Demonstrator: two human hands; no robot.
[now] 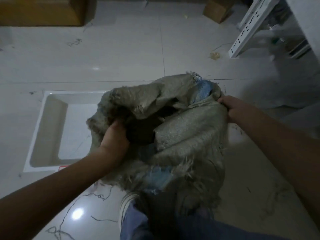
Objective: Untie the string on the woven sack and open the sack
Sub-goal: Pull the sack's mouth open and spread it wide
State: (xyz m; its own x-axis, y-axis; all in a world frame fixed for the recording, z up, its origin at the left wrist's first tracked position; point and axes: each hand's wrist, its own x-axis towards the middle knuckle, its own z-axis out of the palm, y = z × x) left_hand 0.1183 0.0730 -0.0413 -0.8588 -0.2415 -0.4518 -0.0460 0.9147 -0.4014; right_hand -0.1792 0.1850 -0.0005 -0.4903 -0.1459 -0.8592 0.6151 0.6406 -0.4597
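Between the two hands, the woven sack (173, 129) stands on the tiled floor (131, 49) with its frayed mouth already gaping, dark inside. I see no string around the neck; loose threads (81, 201) lie on the floor at seven o'clock, but whether any of them is the tie I cannot tell. The left hand (115, 137) is closed on the rim at the mouth's nine o'clock side, fingers tucked inside the opening. The right hand (232, 109) is clenched on the rim at three o'clock, so the sack lies straight between them and the mouth's long axis runs hand to hand. A fold of cloth (152, 99) flops over the opening from twelve o'clock. By my judgement the untying is done, and what remains is drawing the two hands apart and lifting that far flap back; both hands sit equally close to the rim.
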